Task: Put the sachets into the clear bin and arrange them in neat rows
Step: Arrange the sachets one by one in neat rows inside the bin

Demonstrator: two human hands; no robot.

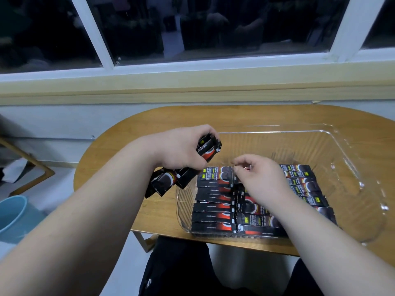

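The filling is partly done: rows of sachets (213,201) lie flat in the near half of the clear bin (342,144). The left hand (181,150) grips a bunch of sachets (208,149) just over the bin's left edge. The right hand (260,176) sits curled on the rows (I cannot tell if it pinches one). Next, it should probably take one from the bunch and lay it straight.
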